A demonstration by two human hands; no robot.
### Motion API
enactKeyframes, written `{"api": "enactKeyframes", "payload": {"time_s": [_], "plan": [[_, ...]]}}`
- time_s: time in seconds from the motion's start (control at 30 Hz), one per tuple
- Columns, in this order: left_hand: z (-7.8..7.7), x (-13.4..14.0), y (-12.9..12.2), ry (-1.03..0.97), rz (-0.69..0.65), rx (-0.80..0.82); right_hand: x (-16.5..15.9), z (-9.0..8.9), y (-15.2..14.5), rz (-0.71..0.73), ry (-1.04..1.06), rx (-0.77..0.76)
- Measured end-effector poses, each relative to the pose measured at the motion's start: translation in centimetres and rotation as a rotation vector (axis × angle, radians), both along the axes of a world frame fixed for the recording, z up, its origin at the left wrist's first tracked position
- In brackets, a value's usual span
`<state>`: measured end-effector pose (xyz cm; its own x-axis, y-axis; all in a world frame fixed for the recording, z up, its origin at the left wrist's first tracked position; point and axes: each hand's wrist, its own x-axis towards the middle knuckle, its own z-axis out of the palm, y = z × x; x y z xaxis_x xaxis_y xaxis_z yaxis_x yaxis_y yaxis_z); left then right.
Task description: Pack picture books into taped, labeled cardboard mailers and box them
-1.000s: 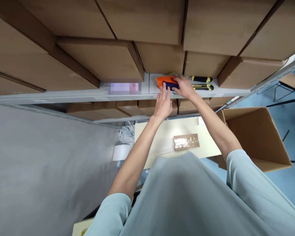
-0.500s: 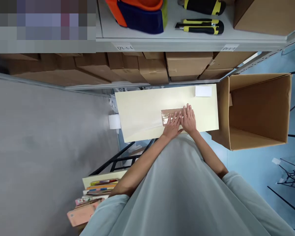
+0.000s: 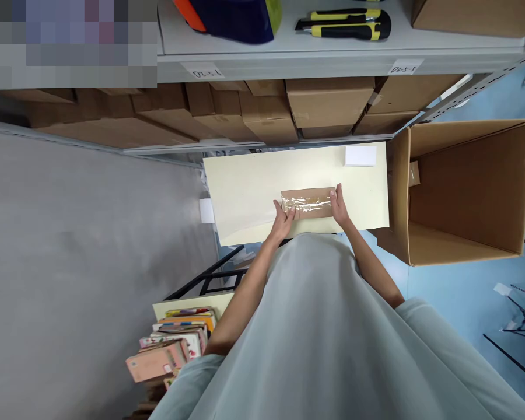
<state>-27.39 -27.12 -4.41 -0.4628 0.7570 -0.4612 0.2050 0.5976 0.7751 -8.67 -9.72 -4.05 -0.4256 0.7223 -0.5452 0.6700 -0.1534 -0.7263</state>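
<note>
A small brown cardboard box (image 3: 312, 201) with shiny clear tape across its top lies on the cream tabletop (image 3: 245, 192) in front of me. At its left end, my left hand (image 3: 283, 219) grips the near corner, thumb and fingers apart around it. My right hand (image 3: 340, 207) holds the opposite end, its fingers along the short side. The undersides of the fingers are partly hidden. Behind the box, near the table's far right corner, sits a small white block-like item (image 3: 360, 156).
A large open carton (image 3: 468, 192) stands against the table's right end, with a small brown piece (image 3: 414, 173) inside. Shelving behind holds several cardboard boxes (image 3: 330, 102) and yellow-black utility knives (image 3: 345, 26). Lower left is a stack of books (image 3: 166, 350).
My hands were flat on top of the taped box, side by side. They have now spread apart to its two ends, left hand leftward, and the tape shows fully.
</note>
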Motion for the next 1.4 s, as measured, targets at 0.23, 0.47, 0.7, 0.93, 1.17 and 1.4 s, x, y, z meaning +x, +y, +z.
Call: {"api": "enactKeyframes", "payload": {"time_s": [0.23, 0.47, 0.7, 0.93, 1.17, 1.4], "plan": [[3.1, -0.5, 1.2, -0.161, 0.199, 0.061, 2.9, 1.4, 0.2, -0.018, 0.069, 0.044], [5.9, -0.8, 1.8, -0.124, 0.272, 0.167, 4.7, 5.5, 1.1, -0.050, 0.177, 0.012], [3.0, -0.2, 2.1, -0.198, 0.361, 0.037, 5.2, 5.0, 1.0, -0.099, 0.168, 0.042], [0.3, 0.4, 0.6, -0.279, 0.346, 0.033, 6.5, 2.0, -0.7, -0.132, 0.187, -0.046], [-0.2, 0.0, 0.2, -0.288, 0.465, 0.018, 6.6, 2.3, -2.0, -0.116, 0.054, -0.070], [3.5, -1.7, 3.5, -0.113, 0.509, 0.091, 7.0, 3.5, 0.9, -0.188, 0.103, 0.043]]}}
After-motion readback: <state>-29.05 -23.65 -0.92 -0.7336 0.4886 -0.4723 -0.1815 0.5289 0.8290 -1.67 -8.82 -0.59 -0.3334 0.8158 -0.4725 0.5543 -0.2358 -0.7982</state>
